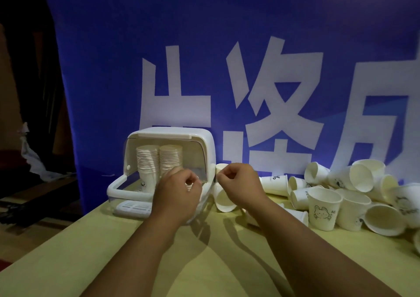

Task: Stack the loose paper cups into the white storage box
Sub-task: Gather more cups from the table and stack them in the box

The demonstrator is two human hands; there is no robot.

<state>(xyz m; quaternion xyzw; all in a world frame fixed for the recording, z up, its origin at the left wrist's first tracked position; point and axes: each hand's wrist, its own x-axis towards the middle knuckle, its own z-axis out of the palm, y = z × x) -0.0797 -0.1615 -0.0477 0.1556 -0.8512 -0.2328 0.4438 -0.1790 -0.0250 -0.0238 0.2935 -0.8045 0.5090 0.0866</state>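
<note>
Left hand (179, 189) and right hand (238, 184) curl before the open white storage box (172, 134) holding two cup stacks (147, 160), loose paper cups (325, 208) heaped rightward.

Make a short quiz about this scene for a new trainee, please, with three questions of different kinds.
1. True or false: the white storage box is closed at the front.
2. How many cup stacks stand inside it? A) one B) two C) four
3. Fill in: the loose cups lie on the table, to the person's ____ of the box.
Key: 1 false, it is open; 2 B; 3 right.
</note>
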